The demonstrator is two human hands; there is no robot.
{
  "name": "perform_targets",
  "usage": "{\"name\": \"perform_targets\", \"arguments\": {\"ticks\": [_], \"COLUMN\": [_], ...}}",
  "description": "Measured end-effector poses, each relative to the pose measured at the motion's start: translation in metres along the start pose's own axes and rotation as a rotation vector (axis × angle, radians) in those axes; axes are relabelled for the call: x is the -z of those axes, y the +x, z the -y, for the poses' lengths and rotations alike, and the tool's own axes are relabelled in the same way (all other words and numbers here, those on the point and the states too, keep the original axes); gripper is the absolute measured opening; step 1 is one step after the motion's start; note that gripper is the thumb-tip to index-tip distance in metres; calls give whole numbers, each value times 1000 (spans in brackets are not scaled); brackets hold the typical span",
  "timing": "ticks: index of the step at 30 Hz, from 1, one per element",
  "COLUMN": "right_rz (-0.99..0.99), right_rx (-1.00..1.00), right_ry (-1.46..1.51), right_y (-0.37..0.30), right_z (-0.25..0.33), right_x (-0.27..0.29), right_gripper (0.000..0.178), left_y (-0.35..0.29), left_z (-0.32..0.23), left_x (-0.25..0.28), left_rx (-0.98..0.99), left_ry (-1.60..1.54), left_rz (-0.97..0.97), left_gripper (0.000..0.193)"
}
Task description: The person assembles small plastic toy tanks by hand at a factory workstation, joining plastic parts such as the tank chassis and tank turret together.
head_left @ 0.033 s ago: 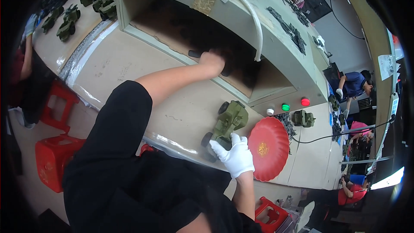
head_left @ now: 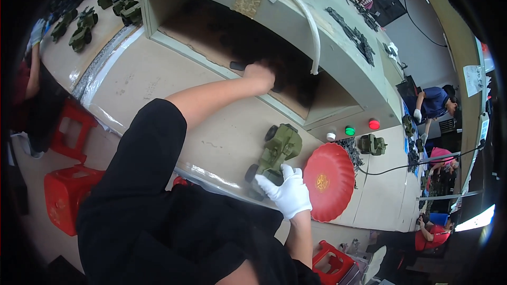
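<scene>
My left hand (head_left: 259,77) reaches into the long opening of a grey-green cabinet (head_left: 322,92). Its fingers vanish in the dark interior, so what they touch or hold is hidden. A short black piece (head_left: 237,66) shows beside that hand at the opening's lower edge. My right hand (head_left: 291,195), in a white glove, grips the near end of an olive-green toy military vehicle (head_left: 283,144) with thumb and fingers. The vehicle has dark wheels and is at the tabletop (head_left: 211,145), just left of a red scalloped plastic basin (head_left: 330,179).
Green and red buttons (head_left: 374,124) sit on the cabinet's right end. Beyond the basin are a pile of small dark parts (head_left: 349,150) and another green vehicle (head_left: 372,144). More vehicles (head_left: 83,29) stand far left. Red stools (head_left: 71,198) stand below the table; co-workers sit around.
</scene>
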State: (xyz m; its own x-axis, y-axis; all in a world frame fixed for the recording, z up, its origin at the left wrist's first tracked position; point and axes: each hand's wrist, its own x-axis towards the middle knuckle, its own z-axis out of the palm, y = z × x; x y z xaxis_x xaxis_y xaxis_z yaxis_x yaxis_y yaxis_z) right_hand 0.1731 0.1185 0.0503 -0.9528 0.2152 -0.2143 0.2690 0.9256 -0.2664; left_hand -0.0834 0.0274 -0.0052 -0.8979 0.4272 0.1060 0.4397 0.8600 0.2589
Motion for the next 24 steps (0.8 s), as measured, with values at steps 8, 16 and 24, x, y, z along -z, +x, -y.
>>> {"name": "perform_targets", "arguments": {"ticks": [8,16,24], "right_rz": [118,167,94], "right_rx": [136,119,79], "right_ry": [188,116,175], "right_y": [21,14,3], "right_z": [-16,-14,-24], "right_x": [1,10,3], "right_gripper": [84,83,75], "left_y": [26,15,24], "left_z": [10,2,-12], "left_x": [-13,-3,6], "left_rx": [185,45,179], "left_ry": [-190,-120,-200], "left_rz": [101,208,63], "left_gripper": [50,53,44]}}
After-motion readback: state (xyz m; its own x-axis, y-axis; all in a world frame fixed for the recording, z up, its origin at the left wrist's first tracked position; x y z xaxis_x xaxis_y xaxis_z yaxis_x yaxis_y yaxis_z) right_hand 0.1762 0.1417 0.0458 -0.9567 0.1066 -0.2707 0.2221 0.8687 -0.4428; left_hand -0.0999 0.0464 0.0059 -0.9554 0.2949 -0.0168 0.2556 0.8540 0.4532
